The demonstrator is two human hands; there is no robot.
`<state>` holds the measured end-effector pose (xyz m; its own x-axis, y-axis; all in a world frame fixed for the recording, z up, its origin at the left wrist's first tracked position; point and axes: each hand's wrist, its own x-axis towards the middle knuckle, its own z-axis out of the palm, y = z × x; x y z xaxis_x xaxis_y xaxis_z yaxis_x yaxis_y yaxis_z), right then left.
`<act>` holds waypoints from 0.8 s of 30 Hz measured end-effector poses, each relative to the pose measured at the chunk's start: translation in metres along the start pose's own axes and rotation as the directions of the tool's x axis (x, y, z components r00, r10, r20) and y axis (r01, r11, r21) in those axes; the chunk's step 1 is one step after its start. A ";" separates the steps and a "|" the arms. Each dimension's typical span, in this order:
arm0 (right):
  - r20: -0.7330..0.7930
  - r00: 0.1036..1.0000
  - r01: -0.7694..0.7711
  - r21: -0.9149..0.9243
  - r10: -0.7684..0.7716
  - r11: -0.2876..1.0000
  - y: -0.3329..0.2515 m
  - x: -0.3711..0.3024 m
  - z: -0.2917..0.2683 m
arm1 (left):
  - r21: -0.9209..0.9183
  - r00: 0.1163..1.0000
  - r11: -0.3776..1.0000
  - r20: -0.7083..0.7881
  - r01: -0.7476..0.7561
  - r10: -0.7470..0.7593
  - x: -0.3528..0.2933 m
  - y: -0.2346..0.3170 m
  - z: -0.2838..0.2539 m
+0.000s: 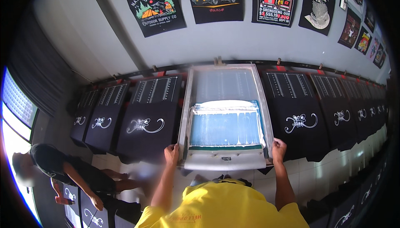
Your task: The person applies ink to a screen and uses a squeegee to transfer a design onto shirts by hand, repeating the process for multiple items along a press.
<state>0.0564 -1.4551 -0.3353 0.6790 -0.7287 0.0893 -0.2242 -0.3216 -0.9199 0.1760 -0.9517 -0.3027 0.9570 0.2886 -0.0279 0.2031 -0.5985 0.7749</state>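
A screen printing frame (255, 82) lies in front of me over the row of boards, its mesh showing at the far end. Within its near half is a blue panel (225, 129) smeared and streaked with white ink (225, 106). My left hand (171, 154) is closed on the frame's left edge near the front corner. At the matching place on the right edge, my right hand (278, 150) is closed too. A pale strip covers the frame's near end. Whatever lies beneath the frame is hidden.
Black fabric pieces (298, 138) with white curled prints lie on boards along both sides. Clips hold a dark rail (166, 68) behind them. At the lower left another person (79, 171) bends over more printed pieces, near an orange-red tool (62, 199). Printed black sheets (154, 9) hang on the wall.
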 end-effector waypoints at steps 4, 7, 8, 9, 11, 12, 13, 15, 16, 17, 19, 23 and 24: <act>-0.003 1.000 -0.023 0.007 0.023 1.000 0.012 -0.002 -0.004 | -0.043 1.000 0.999 0.025 0.001 0.000 -0.005 0.006 0.001; -0.009 1.000 -0.026 -0.037 0.026 0.999 0.014 -0.004 -0.005 | -0.085 0.999 0.996 0.022 0.026 -0.024 -0.012 0.007 0.002; -0.006 1.000 -0.026 -0.025 0.026 0.999 0.013 -0.004 -0.005 | -0.095 0.999 0.995 0.024 0.036 -0.034 -0.014 0.009 0.002; -0.003 1.000 -0.026 -0.012 0.026 1.000 0.011 -0.004 -0.005 | -0.069 0.999 0.997 0.035 0.042 -0.039 -0.016 0.010 0.001; -0.003 1.000 -0.019 -0.001 0.019 1.000 0.009 -0.003 -0.007 | -0.020 0.997 0.999 0.063 0.049 -0.048 -0.017 0.017 -0.002; -0.004 1.000 -0.011 -0.002 0.011 1.000 0.009 -0.004 -0.009 | -0.060 0.996 0.996 0.058 0.068 -0.064 -0.017 0.018 0.000; -0.002 1.000 -0.004 0.000 0.004 1.000 0.003 -0.004 -0.009 | -0.099 0.995 0.991 0.052 0.086 -0.081 -0.018 0.020 -0.002; 0.009 0.999 -0.046 -0.002 0.046 0.999 -0.009 -0.005 -0.009 | -0.149 0.992 0.981 0.054 0.121 -0.114 -0.016 0.025 -0.008; 0.021 0.997 -0.073 -0.006 0.073 0.997 -0.015 -0.010 -0.009 | -0.155 0.989 0.977 0.063 0.146 -0.137 -0.018 0.027 -0.017; 0.021 0.997 -0.077 -0.003 0.077 0.997 -0.020 -0.014 -0.010 | -0.160 0.984 0.972 0.072 0.170 -0.160 -0.019 0.029 -0.025; 0.018 0.997 -0.080 0.008 0.079 0.997 -0.022 -0.019 -0.011 | -0.154 0.989 0.978 0.069 0.143 -0.133 -0.017 0.020 -0.029; -0.001 0.999 -0.037 -0.004 0.037 0.999 -0.013 -0.013 -0.013 | -0.068 0.996 0.996 0.074 0.048 -0.043 -0.016 0.022 -0.017; 0.002 0.999 -0.038 -0.007 0.038 0.999 -0.011 -0.006 -0.010 | -0.008 0.998 1.000 0.065 -0.008 0.009 -0.009 0.025 -0.010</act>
<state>0.0478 -1.4534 -0.3216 0.6717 -0.7389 0.0535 -0.2550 -0.2983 -0.9198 0.1705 -0.9615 -0.2767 0.9703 0.2339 -0.0623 0.1935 -0.5946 0.7804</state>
